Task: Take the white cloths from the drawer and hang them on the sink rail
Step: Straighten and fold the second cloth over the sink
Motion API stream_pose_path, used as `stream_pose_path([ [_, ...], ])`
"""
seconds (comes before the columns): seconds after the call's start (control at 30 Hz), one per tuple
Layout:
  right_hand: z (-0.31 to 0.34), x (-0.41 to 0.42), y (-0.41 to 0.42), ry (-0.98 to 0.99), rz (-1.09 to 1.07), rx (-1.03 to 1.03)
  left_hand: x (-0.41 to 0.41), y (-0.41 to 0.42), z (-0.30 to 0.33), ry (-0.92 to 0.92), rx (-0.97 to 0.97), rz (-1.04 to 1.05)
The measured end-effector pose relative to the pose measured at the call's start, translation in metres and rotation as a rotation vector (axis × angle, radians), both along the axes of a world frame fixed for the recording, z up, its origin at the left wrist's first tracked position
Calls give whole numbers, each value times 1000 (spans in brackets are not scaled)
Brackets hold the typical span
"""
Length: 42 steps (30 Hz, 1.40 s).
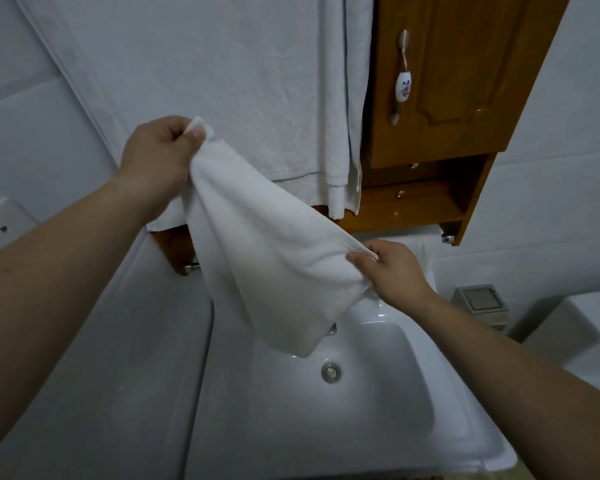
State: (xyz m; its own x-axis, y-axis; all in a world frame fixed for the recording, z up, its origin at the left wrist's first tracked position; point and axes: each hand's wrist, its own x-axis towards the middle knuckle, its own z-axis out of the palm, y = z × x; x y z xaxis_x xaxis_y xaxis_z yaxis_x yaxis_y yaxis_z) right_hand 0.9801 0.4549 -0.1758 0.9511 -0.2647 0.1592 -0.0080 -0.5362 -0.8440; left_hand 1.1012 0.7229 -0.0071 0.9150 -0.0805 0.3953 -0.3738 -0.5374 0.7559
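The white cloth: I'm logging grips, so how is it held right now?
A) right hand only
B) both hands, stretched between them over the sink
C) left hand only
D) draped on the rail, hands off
B: the left hand pinches the top corner of the white cloth, the right hand grips its lower edge above the sink.

— What surrounds the basin?
— Pale tiled walls (551, 209), a wooden cabinet (465, 81) with a porcelain handle (403, 88).
— And left?
— A wall socket (0, 226).
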Motion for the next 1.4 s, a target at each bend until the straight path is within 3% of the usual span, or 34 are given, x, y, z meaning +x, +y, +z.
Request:
stream_pose_path([
  [0.27, 37, 5, -19, 161, 85, 22, -19, -4, -51, 125, 58, 46],
  [0.5, 65, 17, 4, 356, 215, 93, -63, -51, -78, 245, 271, -229],
  [0.67, 82, 21, 18, 404, 282, -20, -89, -80, -80, 396, 249, -432],
  [0.83, 83, 19, 15, 385, 300, -5, -87, -84, -81, 481, 206, -329],
  [0.97, 69, 16, 14, 383, 291, 122, -85, -85, -80, 350, 406, -294],
  [1.03, 65, 14, 12, 346, 294, 221, -84, -84, -79, 281, 494, -270],
  [1.13, 65, 9, 14, 211, 259, 332, -81, -81, -81, 273, 453, -234],
  [1.4, 44, -10, 27, -364, 81, -51, -79, -73, -79, 365, 104, -234],
])
